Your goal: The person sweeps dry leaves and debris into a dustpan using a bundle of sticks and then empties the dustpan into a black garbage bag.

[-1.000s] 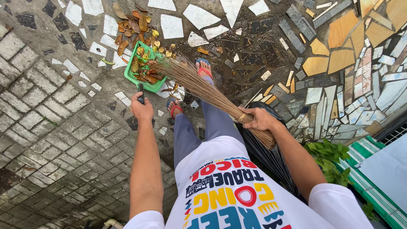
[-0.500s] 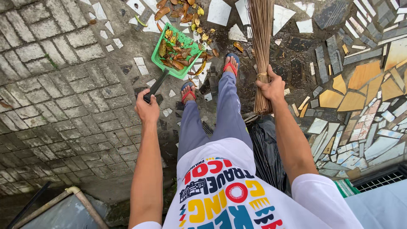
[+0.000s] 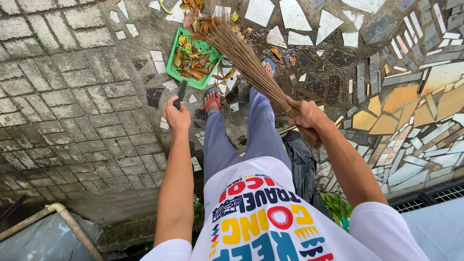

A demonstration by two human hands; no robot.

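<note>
You are standing beside a black plastic bag [image 3: 300, 162], with a leafy green plant [image 3: 337, 207] growing just behind it. A tan pipe [image 3: 72, 223] is running along the lower left.

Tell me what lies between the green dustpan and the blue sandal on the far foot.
In the head view, between the green dustpan and the blue sandal run the stick broom bristles, over scattered dry leaves and pale tile fragments.

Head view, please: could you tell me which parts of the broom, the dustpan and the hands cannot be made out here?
- Broom: its grip is hidden inside the right hand; the tips blend into the leaves.
- Dustpan: the handle's end is covered by the left hand; its floor is buried under leaves.
- Both palms face away from the camera.
- Black bag: partly behind the right arm and shirt.
</note>
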